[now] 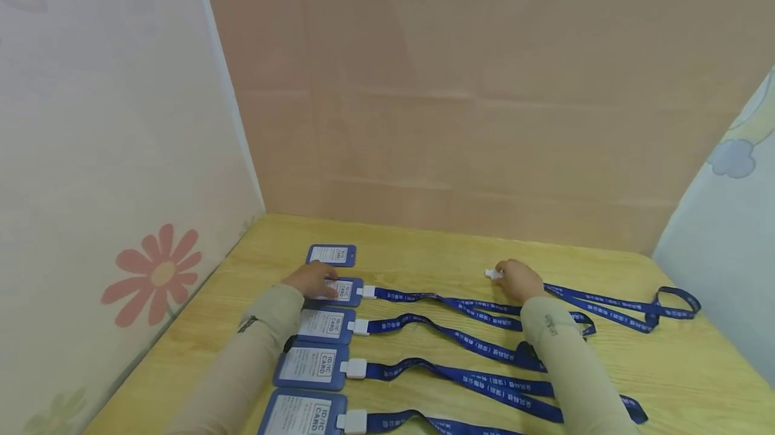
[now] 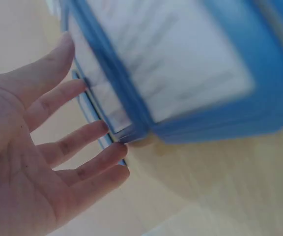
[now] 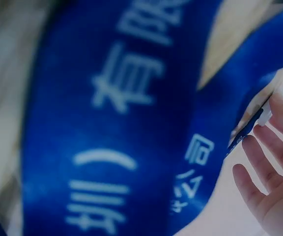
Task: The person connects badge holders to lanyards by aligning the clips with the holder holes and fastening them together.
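Observation:
My left hand (image 1: 311, 280) is at the left end of a blue ID card holder (image 1: 348, 292). Its fingers are spread and fairly straight in the left wrist view, with the fingertips (image 2: 113, 153) at the holder's edge. Between thumb and forefinger, my right hand (image 1: 519, 280) pinches the white clip (image 1: 493, 274) of a blue lanyard (image 1: 617, 307), whose strap trails off to the right. Another card holder (image 1: 339, 255), with no lanyard on it, lies at the back left. In the right wrist view a blue strap (image 3: 112, 128) crosses close to the camera.
Several blue card holders (image 1: 311, 364) with lanyards (image 1: 466, 341) lie in a row toward me, straps stretched rightward under my right forearm. The wooden table (image 1: 418, 253) meets a brown back wall (image 1: 454, 119) and a flowered wall (image 1: 139, 173) on the left.

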Demonstrator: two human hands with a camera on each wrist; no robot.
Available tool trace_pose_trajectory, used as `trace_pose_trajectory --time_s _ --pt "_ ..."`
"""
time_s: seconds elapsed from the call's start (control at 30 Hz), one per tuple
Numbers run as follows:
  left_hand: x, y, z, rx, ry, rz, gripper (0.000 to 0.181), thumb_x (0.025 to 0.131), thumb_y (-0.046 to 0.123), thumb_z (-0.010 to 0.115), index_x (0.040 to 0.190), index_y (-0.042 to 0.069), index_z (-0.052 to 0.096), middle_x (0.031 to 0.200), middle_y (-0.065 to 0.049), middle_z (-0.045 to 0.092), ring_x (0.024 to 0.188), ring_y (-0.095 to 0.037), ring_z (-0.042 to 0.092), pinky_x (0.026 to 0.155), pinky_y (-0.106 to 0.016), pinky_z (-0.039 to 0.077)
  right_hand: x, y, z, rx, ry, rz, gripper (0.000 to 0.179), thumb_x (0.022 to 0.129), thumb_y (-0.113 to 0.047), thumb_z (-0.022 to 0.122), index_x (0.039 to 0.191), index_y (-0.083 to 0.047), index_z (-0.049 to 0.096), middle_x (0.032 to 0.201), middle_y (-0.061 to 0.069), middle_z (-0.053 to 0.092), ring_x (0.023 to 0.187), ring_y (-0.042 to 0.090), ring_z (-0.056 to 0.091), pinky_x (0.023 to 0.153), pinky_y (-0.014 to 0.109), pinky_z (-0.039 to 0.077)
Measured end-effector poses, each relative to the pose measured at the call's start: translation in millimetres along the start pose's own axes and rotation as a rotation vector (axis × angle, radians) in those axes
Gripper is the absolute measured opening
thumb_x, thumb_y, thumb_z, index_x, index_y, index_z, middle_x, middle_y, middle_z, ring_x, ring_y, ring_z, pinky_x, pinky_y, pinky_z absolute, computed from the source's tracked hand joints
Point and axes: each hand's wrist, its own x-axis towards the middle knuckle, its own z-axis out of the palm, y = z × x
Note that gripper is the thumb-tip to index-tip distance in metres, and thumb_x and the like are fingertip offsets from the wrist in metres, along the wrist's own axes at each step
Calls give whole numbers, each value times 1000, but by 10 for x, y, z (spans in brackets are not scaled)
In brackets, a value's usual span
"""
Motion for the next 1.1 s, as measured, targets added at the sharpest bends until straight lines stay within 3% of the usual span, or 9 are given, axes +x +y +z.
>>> trace_pose_trajectory --time_s 0.13,0.33,0.47,0.7,0.93,1.1 --pt "132 -53 -72 22 73 14 41 84 23 68 118 2 61 124 -20 58 118 -40 52 100 -50 40 -14 -13 6 -6 29 1 25 88 -15 63 106 1 65 106 22 66 94 35 63 81 49 50" --pt "359 -196 -80 12 171 -79 52 87 22 64 132 0 48 130 -30 47 117 -48 47 99 -57 38 -12 -56 38 5 22 32 25 88 -15 63 107 1 66 107 21 66 94 35 62 82 49 49" --pt "480 -279 -2 12 166 -128 54 89 20 60 136 0 43 132 -32 45 120 -50 44 101 -58 35 -6 -43 68 -2 27 34 25 88 -16 63 108 0 66 108 20 66 95 35 62 83 49 50" --pt "616 -363 104 13 157 -131 56 91 21 58 141 3 38 137 -30 43 125 -51 39 105 -59 30 -6 -34 44 -14 29 42 26 87 -16 64 107 0 66 106 19 67 94 34 62 83 49 49" --pt "616 -284 75 -1 156 -100 55 89 18 62 137 1 43 135 -26 48 124 -46 43 104 -55 34 4 -29 58 -4 20 40 25 88 -15 63 107 0 66 105 18 67 91 31 63 83 49 49" --pt "639 -197 86 58 161 -47 50 88 20 63 132 1 49 130 -24 53 121 -41 48 103 -52 37 14 -7 58 -20 28 30 26 88 -15 63 108 1 65 107 20 66 94 34 63 83 49 49"
